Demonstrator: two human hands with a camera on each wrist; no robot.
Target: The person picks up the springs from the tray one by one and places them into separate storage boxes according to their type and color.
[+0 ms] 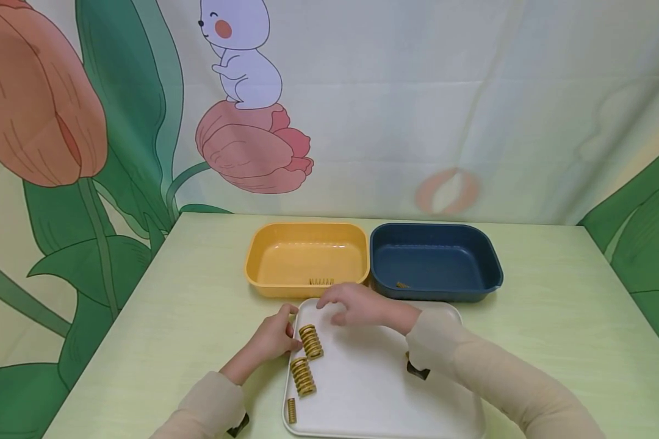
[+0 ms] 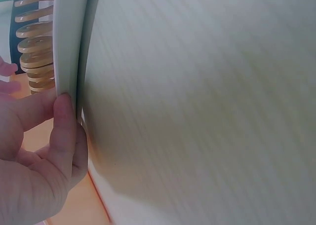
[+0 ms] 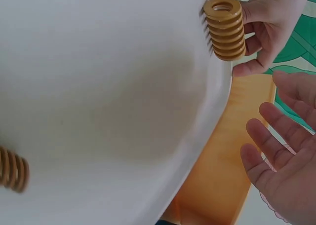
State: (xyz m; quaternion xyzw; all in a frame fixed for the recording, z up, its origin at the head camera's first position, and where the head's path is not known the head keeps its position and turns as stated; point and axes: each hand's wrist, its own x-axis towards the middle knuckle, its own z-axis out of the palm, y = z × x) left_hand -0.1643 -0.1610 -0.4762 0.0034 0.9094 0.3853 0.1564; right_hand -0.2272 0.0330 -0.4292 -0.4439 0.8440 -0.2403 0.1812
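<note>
My left hand pinches the left rim of a white tray; in the left wrist view its thumb and fingers close on the rim. Just inside that rim stand two large golden coil springs, the farther spring beside my fingers and the nearer spring below it. A small spring lies at the near left. Over the tray's far left corner hovers my right hand, fingers spread and holding nothing. Another spring lies on the tray, mostly hidden by my right sleeve in the head view.
Behind the tray stand a yellow bin and a dark blue bin, side by side. A small spring lies in the yellow bin, another small spring in the blue one. A printed curtain hangs behind the table.
</note>
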